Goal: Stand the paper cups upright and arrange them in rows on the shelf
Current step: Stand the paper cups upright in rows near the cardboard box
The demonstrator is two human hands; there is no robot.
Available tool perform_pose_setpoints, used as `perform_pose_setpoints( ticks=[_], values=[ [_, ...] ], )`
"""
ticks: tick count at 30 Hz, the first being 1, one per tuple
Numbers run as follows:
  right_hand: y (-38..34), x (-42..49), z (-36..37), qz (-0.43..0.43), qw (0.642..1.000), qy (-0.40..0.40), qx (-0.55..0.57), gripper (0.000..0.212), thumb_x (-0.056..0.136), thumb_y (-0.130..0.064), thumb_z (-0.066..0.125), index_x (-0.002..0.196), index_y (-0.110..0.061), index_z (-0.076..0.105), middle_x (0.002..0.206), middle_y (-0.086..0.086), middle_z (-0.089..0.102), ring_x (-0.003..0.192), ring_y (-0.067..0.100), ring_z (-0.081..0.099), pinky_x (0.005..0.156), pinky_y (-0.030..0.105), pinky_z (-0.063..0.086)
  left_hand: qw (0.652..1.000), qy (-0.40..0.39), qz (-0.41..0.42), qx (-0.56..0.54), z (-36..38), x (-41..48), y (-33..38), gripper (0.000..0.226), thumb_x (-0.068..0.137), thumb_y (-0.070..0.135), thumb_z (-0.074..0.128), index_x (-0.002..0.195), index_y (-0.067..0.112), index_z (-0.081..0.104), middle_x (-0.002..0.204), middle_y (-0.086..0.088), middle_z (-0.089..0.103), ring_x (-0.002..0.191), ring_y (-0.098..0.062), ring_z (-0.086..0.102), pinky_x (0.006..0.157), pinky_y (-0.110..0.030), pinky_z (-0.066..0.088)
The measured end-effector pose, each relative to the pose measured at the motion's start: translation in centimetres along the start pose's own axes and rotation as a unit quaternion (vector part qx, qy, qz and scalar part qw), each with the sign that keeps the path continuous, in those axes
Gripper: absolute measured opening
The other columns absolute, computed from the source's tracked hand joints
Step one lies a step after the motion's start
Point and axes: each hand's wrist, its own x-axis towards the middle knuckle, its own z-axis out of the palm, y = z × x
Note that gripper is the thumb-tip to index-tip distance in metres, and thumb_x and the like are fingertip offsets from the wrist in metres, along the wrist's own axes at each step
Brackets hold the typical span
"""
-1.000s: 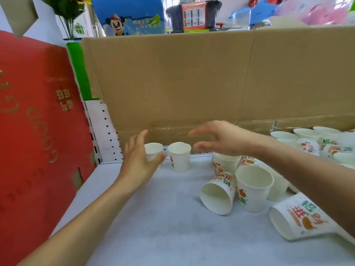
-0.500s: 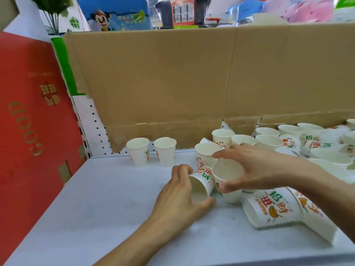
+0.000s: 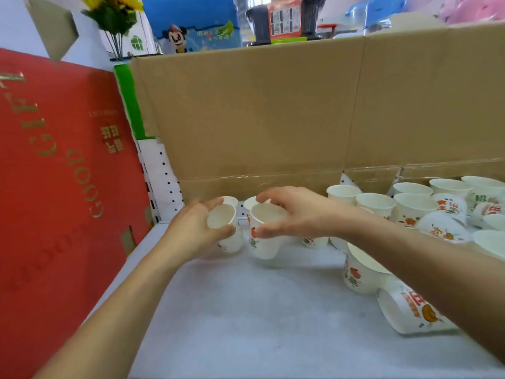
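My left hand (image 3: 195,228) grips a white printed paper cup (image 3: 228,231) by its rim, upright, low over the white shelf (image 3: 246,310) at the back left. My right hand (image 3: 295,212) grips a second upright cup (image 3: 263,236) just to the right of it. Right behind these, two upright cups stand against the cardboard: one (image 3: 231,200) and another (image 3: 250,203), mostly hidden by my hands. To the right, several cups (image 3: 377,205) stand upright and others lie tipped, including one on its side (image 3: 410,310) under my right forearm.
A tall cardboard wall (image 3: 273,113) closes off the back of the shelf. A red printed panel (image 3: 60,170) forms the left side. A white pegboard strip (image 3: 164,181) shows in the back left corner. Flowers and boxes sit above the cardboard.
Both hands picked up a cup each from the pile in the middle and carried them back and left, to just in front of the two standing cups.
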Motion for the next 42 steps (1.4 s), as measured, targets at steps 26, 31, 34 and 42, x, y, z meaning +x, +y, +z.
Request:
perform_pose_setpoints(
  ticks=[26, 31, 34, 42],
  values=[
    [6.2, -18.8, -5.9, 0.100, 0.978, -0.168, -0.076, 0.080, 0.065, -0.073, 0.066, 0.130, -0.069, 0.020, 0.122, -0.053, 0.024, 0.117, -0.022, 0.028, 0.100, 0.017, 0.030, 0.962, -0.017, 0.141, -0.234, 10.5, -4.7, 14.0, 0.105, 0.066, 0.051, 0.081, 0.149, 0.031, 0.020, 0.149, 0.009, 0.034, 0.135, -0.010, 0.035, 0.108, -0.036, 0.037],
    [6.2, -20.2, -4.5, 0.106, 0.966, -0.193, -0.135, 0.095, 0.080, -0.041, 0.065, 0.137, -0.060, -0.009, 0.147, -0.023, 0.022, 0.130, 0.003, 0.030, 0.109, 0.029, 0.034, 0.973, -0.021, 0.096, -0.210, 11.9, -4.5, 16.0, 0.102, 0.064, 0.058, 0.080, 0.146, 0.034, 0.025, 0.149, 0.012, 0.037, 0.135, -0.009, 0.036, 0.105, -0.031, 0.038],
    [6.3, -20.0, -3.9, 0.089, 0.968, -0.174, -0.160, 0.089, 0.084, -0.041, 0.060, 0.144, -0.048, -0.006, 0.154, -0.015, 0.018, 0.134, 0.005, 0.028, 0.113, 0.029, 0.028, 0.974, -0.002, 0.082, -0.209, 11.5, -5.3, 15.9, 0.080, 0.072, 0.049, 0.078, 0.140, 0.034, 0.038, 0.145, 0.011, 0.042, 0.129, -0.008, 0.041, 0.097, -0.024, 0.036],
    [3.8, -15.5, -2.8, -0.039, 0.999, -0.021, 0.012, 0.040, 0.079, -0.046, 0.066, 0.111, -0.044, 0.043, 0.114, -0.015, 0.047, 0.101, 0.003, 0.048, 0.083, 0.019, 0.041, 0.967, 0.177, -0.040, -0.177, 6.6, -11.0, 8.5, 0.070, 0.075, 0.044, 0.076, 0.136, 0.030, 0.045, 0.124, 0.018, 0.044, 0.107, 0.001, 0.039, 0.087, -0.018, 0.030]
  ],
)
